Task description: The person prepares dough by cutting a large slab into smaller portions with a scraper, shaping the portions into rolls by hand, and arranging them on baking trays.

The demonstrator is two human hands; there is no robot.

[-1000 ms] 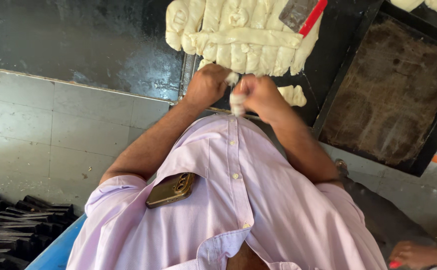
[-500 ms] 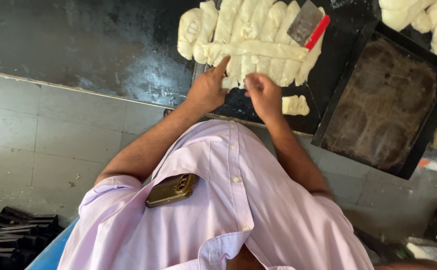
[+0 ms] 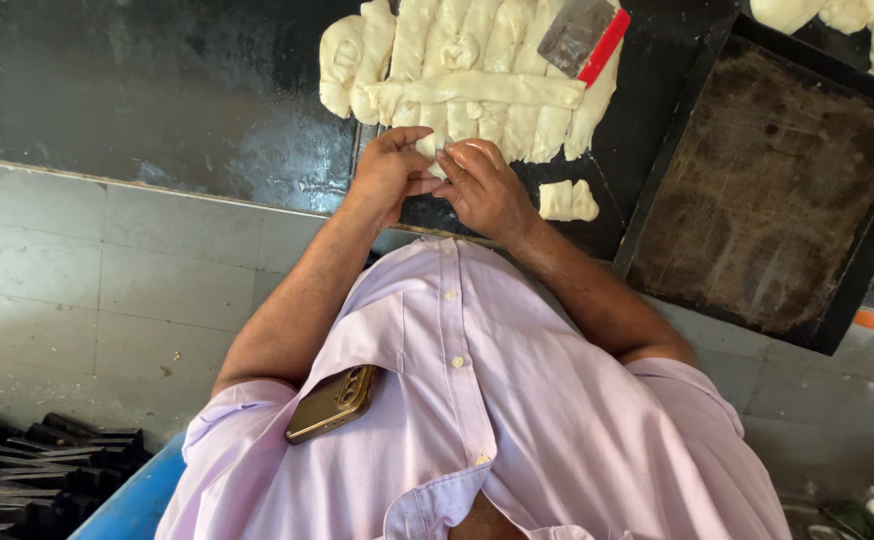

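Dark counter (image 3: 157,90) holds pale dough strips (image 3: 477,70) at twelve o'clock. Left hand (image 3: 389,170) and right hand (image 3: 487,190) meet at their near edge, fingers pinching a dough piece (image 3: 435,148). Empty baking tray (image 3: 767,190) lies at two o'clock.

The dough strips (image 3: 477,70) at the top centre of the frame are pale cream, lying on a glossy black counter (image 3: 137,80), and a scraper (image 3: 582,35) on them has a grey metal blade and a bright red handle. At the upper right, the baking tray (image 3: 767,190) is black-rimmed with a dull brown, stained floor. The shirt (image 3: 497,420) in the lower middle is pale lilac with white buttons, its pocket holding a gold-brown phone (image 3: 332,403), and a blue bin edge (image 3: 132,500) shows at the lower left beside grey wall tiles (image 3: 87,290).
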